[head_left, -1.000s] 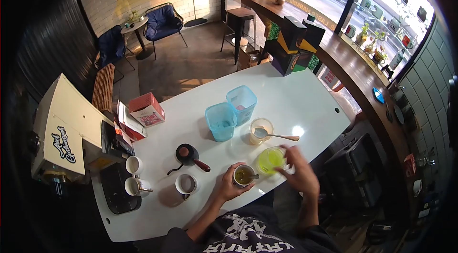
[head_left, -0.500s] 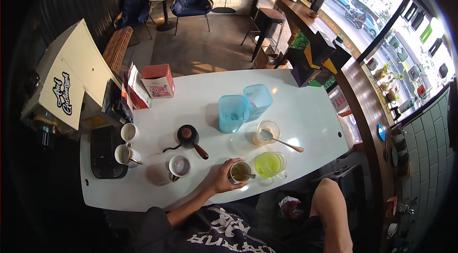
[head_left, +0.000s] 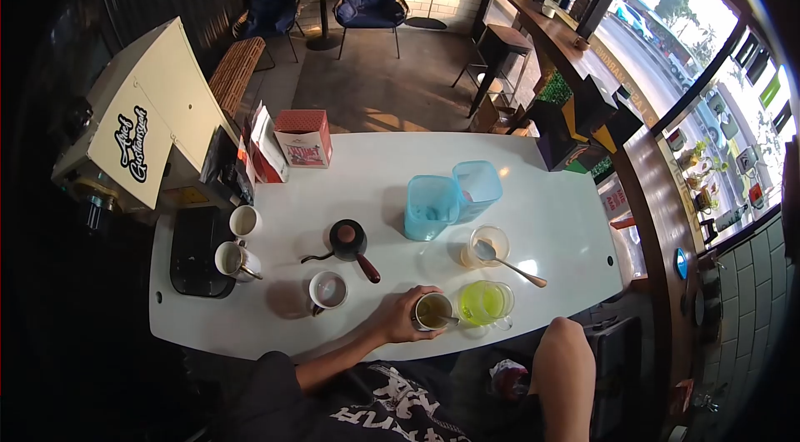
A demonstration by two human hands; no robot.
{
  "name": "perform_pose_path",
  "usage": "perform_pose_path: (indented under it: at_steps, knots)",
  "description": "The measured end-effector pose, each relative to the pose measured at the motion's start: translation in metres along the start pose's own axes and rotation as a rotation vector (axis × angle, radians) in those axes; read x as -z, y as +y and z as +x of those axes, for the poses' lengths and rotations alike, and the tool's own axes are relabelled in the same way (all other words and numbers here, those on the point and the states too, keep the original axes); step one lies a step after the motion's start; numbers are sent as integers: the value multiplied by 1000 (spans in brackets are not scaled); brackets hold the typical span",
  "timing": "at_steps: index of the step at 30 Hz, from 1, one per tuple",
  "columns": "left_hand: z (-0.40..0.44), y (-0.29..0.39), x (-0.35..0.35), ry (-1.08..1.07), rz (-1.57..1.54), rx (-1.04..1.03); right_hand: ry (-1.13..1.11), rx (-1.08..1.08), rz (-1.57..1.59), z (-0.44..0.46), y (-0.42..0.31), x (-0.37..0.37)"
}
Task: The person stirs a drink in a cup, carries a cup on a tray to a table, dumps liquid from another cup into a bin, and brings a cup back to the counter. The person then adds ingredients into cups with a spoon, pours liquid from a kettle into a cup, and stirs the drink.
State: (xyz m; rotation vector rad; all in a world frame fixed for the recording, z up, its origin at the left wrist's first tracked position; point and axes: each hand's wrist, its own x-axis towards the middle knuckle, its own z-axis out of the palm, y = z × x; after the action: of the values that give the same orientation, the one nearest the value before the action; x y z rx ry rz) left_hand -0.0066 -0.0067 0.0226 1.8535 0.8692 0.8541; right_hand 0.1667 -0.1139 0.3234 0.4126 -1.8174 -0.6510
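My left hand [head_left: 406, 317] is wrapped round a cup [head_left: 433, 324] of brownish-yellow liquid, near the front edge of the white table. A spoon [head_left: 450, 320] leans in that cup. Just right of it stands a clear glass jug [head_left: 486, 303] with bright yellow-green liquid. Behind the jug, a clear container [head_left: 478, 235] has a long-handled spoon [head_left: 521, 273] resting in it. To the left of my hand are a white cup [head_left: 328, 290] and a small black kettle [head_left: 348, 235] with a wooden handle. My right arm [head_left: 564, 375] is bent at the lower right; its hand is out of sight.
Two blue plastic containers [head_left: 431, 213] stand mid-table. At left are two white cups [head_left: 237, 261], a black mat [head_left: 196, 263], a cream machine [head_left: 137, 117], and a red box [head_left: 302, 139] beside upright packets. A dark box [head_left: 571, 129] sits by the far right corner.
The camera view has turned slightly, so the table and its things appear further right. My left hand keeps its hold on the cup. My right arm appears a little lower and further left.
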Motion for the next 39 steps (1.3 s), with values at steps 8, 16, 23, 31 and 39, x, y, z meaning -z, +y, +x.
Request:
perform_pose_path:
  at_steps: [8,16,23,31,39]
  knots:
    - [1,-4,-3,8,-33,-6,26,-9,-33,-3,-4,-2]
    - [1,-5,-2,-3,15,-1,77,-17,-54,-8,-3,-5]
    - [1,-2,-2,9,16,-15,124,-28,-102,-11,-5,-6]
    - [4,-2,0,15,30,-73,77,-1018,-658,-95,-42,-16]
    - [4,-5,1,-59,-15,-16,-855,-2008,-285,-159,-88,-60]
